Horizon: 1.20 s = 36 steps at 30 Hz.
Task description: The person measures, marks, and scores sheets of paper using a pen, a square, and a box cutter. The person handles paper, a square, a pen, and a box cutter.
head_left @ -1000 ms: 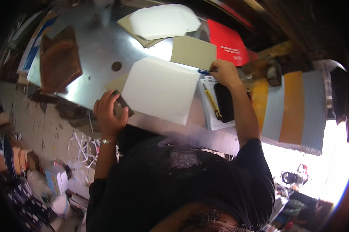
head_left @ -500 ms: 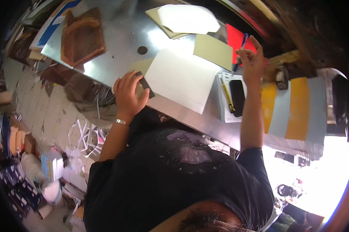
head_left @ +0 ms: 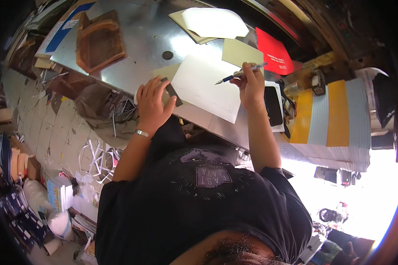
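Observation:
In the head view a pen with a blue barrel is pinched in my right hand. Its tip points left over the white sheet. At that sheet's left edge, my left hand is curled, fingers and thumb round a dark-edged flat block. The block's middle is partly covered by my palm. A pale rounded thing shows beside the fingers, too hidden to name. A greenish card lies partly under the sheet's far side.
A metal-topped table bears a brown wooden tray, more white sheets and a red booklet. At right lie a black phone on papers and a tall stack with yellow and pale bands. Paper strips litter the floor.
My right hand has come left and nearer with the pen, from the red booklet to over the white sheet. The pen has tipped from upright to nearly level. My left hand stays on the block.

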Tool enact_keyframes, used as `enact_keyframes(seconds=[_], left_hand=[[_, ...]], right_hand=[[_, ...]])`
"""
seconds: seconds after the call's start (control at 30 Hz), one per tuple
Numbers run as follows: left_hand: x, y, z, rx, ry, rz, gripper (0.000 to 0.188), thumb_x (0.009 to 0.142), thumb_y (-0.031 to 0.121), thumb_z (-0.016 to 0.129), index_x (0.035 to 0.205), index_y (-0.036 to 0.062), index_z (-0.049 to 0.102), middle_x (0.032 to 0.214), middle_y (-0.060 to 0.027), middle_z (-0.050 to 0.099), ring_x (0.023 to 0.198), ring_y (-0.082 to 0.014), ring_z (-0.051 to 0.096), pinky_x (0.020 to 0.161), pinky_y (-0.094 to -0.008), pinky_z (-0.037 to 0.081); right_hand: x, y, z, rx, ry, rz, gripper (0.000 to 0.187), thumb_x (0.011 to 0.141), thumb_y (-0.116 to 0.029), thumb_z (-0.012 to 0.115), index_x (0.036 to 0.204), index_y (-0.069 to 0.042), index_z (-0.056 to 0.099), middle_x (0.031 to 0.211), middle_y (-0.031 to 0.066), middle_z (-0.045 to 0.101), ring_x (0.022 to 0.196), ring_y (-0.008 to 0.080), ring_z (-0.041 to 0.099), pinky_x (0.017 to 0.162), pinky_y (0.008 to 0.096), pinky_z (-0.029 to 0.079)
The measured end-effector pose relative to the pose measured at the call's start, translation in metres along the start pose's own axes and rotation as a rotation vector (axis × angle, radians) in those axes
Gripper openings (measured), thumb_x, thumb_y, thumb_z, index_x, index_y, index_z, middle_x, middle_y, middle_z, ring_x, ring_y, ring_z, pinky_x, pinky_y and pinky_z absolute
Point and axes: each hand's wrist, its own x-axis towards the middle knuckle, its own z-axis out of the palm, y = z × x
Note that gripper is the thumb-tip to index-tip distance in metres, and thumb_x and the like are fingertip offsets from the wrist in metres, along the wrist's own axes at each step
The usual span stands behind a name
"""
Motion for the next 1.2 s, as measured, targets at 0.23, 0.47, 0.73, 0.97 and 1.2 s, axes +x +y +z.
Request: enact_keyframes(seconds=[0.23, 0.47, 0.73, 0.97, 1.2], left_hand=[[-0.001, 0.004, -0.004, -0.044, -0.008, -0.009, 0.042, 0.098, 0.037, 0.072, 0.136, 0.0199, 0.072, 0.157, -0.0109, 0.062, 0.146, -0.0327, 0.056, 0.127, -0.0573, 0.029], [0.001, 0.002, -0.006, -0.096, 0.013, 0.051, 0.023, 0.097, 0.032, 0.073, 0.114, 0.0185, 0.08, 0.151, -0.0108, 0.066, 0.141, -0.0315, 0.059, 0.122, -0.0536, 0.033], [0.004, 0.005, -0.011, -0.109, 0.011, 0.041, 0.02, 0.096, 0.033, 0.073, 0.108, 0.0187, 0.081, 0.146, -0.0082, 0.069, 0.136, -0.03, 0.062, 0.119, -0.0501, 0.037], [0.002, 0.004, -0.006, -0.092, 0.059, 0.032, 0.017, 0.096, 0.035, 0.073, 0.106, 0.0234, 0.08, 0.144, -0.0035, 0.07, 0.135, -0.0245, 0.063, 0.118, -0.0473, 0.036], [0.001, 0.005, -0.006, -0.076, 0.057, 0.042, 0.019, 0.096, 0.033, 0.073, 0.107, 0.0201, 0.082, 0.143, -0.0058, 0.071, 0.132, -0.027, 0.064, 0.117, -0.0473, 0.038]], right_hand=[[-0.025, 0.038, 0.025, -0.162, -0.179, 0.049, 0.03, 0.114, -0.02, 0.062, 0.132, 0.003, 0.07, 0.103, 0.0153, 0.079, 0.084, 0.0182, 0.075, 0.074, 0.0319, 0.061], [-0.013, 0.073, 0.035, -0.423, -0.358, -0.062, 0.019, 0.104, -0.01, 0.07, 0.119, 0.001, 0.069, 0.096, 0.0081, 0.074, 0.08, 0.0117, 0.063, 0.073, 0.0281, 0.052], [-0.009, 0.095, 0.051, -0.519, -0.482, -0.105, 0.014, 0.102, -0.009, 0.074, 0.111, 0.001, 0.07, 0.099, 0.006, 0.074, 0.088, 0.0126, 0.065, 0.08, 0.0301, 0.052], [-0.013, 0.103, 0.05, -0.55, -0.463, -0.084, 0.012, 0.099, -0.008, 0.078, 0.105, 0.0, 0.071, 0.093, 0.0037, 0.073, 0.084, 0.0098, 0.063, 0.076, 0.0293, 0.051], [-0.015, 0.1, 0.053, -0.648, -0.461, -0.142, 0.011, 0.097, -0.008, 0.078, 0.099, 0.0, 0.072, 0.086, 0.0041, 0.072, 0.08, 0.0094, 0.063, 0.074, 0.0285, 0.051]])
